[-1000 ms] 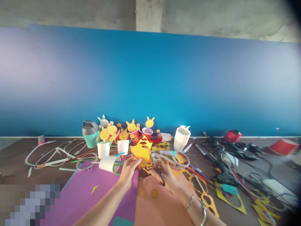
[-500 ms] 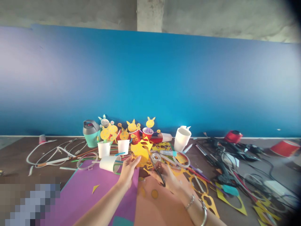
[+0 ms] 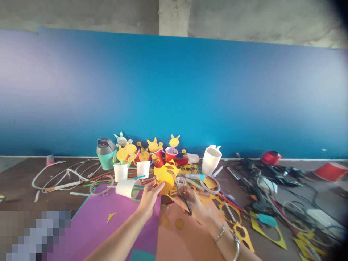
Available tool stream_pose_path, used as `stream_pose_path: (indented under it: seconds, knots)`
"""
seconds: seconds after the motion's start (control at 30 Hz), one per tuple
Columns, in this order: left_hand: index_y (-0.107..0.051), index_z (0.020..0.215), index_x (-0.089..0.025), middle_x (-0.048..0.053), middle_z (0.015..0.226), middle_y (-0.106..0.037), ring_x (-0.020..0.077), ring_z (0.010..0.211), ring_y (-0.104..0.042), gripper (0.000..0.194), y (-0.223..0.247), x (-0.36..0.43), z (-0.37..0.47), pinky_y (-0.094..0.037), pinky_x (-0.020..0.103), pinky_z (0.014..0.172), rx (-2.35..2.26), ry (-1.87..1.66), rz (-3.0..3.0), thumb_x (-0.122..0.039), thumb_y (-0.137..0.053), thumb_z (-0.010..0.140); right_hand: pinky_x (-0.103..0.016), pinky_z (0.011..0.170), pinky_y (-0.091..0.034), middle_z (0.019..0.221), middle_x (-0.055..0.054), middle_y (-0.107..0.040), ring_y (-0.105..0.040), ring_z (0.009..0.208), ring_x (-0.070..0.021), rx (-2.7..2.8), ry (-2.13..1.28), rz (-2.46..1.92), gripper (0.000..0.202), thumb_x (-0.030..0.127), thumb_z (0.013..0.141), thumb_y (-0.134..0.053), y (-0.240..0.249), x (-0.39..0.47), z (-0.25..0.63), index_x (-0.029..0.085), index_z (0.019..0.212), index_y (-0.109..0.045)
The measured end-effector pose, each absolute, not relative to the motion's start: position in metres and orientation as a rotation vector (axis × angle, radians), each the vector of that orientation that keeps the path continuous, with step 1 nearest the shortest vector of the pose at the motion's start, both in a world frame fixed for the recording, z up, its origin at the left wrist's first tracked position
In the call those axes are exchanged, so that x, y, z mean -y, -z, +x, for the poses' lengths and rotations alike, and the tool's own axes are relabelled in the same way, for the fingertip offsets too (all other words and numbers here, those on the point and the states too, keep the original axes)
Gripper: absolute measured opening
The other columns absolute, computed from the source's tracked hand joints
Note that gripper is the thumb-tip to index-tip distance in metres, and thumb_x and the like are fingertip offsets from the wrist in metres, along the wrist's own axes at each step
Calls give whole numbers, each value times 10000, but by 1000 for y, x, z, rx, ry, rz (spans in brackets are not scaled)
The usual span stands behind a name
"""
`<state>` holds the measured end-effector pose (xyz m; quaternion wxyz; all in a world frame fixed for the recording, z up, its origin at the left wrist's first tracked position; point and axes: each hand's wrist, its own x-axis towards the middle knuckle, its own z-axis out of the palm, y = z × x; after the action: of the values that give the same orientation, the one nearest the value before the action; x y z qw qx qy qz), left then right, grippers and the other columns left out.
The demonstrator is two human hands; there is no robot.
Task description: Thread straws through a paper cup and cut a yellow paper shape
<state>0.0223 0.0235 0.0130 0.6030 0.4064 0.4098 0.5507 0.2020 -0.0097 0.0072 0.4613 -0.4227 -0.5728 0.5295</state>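
Observation:
My left hand pinches a piece of yellow paper by its lower left edge, above the seam of the purple and orange sheets. The paper has a rounded body and jagged points along its top. In my right hand is a pair of scissors with dark handles, its blades pointing up at the right edge of the yellow paper. Whether the blades touch the paper I cannot tell. Under my hands lie the purple sheet and the orange sheet, with a small yellow scrap on the purple one.
Behind my hands stand white cups and red cups bearing yellow paper animal faces. A white cup lies on its side. At right are a tall white cup, yellow offcuts and tangled black cables; a teal bottle stands left.
The yellow paper has turned slightly and shifted a little to the right in my left hand. My right hand and the scissors stay nearly where they were.

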Motion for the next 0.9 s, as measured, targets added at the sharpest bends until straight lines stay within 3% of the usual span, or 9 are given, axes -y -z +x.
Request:
stream_pose_path:
  seconds: [0.6, 0.9]
  knots:
    - [-762, 899, -201, 93, 890, -785, 271, 799, -722, 294, -25, -21, 20, -544, 330, 717, -1020, -1248, 906, -369, -825, 667, -271, 446, -217, 563, 71, -402, -286, 462, -106, 1437, -1328, -986, 344, 451, 719, -801, -11, 10, 204, 262, 722, -514]
    - [-758, 784, -188, 56, 726, -760, 239, 705, -698, 222, -35, -19, 21, -527, 312, 687, -1000, -1279, 916, -335, -847, 644, -244, 426, -221, 588, 65, -437, -313, 476, -107, 1480, -1360, -1007, 332, 479, 747, -775, -8, 11, 210, 267, 786, -522]
